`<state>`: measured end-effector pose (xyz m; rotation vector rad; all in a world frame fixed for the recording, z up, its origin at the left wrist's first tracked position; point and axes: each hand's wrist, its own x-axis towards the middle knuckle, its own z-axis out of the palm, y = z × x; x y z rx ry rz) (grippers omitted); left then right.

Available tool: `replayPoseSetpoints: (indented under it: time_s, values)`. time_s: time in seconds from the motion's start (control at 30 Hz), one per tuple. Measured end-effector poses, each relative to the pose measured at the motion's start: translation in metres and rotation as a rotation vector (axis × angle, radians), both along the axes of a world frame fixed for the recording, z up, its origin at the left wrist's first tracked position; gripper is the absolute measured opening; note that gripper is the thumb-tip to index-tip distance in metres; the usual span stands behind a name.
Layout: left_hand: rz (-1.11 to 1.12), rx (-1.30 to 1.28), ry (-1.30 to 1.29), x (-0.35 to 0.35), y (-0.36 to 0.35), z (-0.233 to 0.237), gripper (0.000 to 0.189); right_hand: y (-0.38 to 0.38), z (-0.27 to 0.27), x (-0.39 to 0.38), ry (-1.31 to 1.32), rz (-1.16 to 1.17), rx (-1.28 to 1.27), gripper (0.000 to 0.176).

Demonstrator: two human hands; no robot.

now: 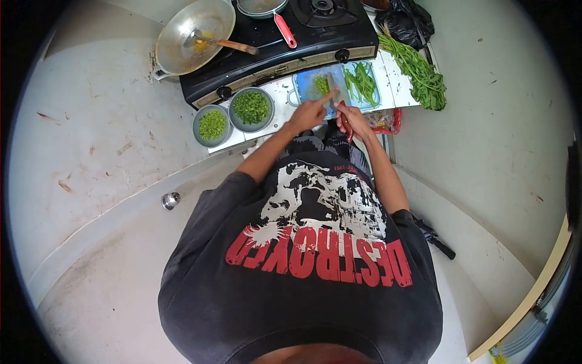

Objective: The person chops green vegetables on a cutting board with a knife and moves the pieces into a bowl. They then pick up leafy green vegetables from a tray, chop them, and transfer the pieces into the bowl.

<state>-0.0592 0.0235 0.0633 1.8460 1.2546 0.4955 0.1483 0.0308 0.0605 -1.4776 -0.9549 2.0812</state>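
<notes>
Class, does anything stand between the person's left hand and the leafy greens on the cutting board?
Yes: the knife, gripped in the right hand. Its blade lies over the cutting board, between the left hand and the leafy greens; the index finger reaches to it.

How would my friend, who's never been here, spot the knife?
Find the black stove, then the blue cutting board in front of it. The right hand holds the red-handled knife there. A pan has a red handle too, but only the knife is held.

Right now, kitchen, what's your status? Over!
Right hand gripping knife; left hand, finger at blade. Greens on blue board, partly chopped. Only that finger seems in the way.
</notes>
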Motion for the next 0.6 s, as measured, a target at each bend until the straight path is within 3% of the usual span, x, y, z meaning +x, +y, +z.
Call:
replayPoseSetpoints:
  time_s: [0.2,0.4,0.6]
  values:
    - [0.015,-0.022,0.045,-0.008,-0.017,-0.003,0.079,-0.006,0.001,-0.021,0.287,-0.115,-0.195,0.031]
    - [0.075,0.028,0.151,-0.02,-0.009,-0.017,0.074,-0.019,0.003,-0.017,0.321,-0.066,-0.187,0.029]
    - [0.191,0.04,0.189,-0.006,0.03,-0.034,0.07,-0.041,0.011,0.01,0.275,-0.174,-0.173,0.028]
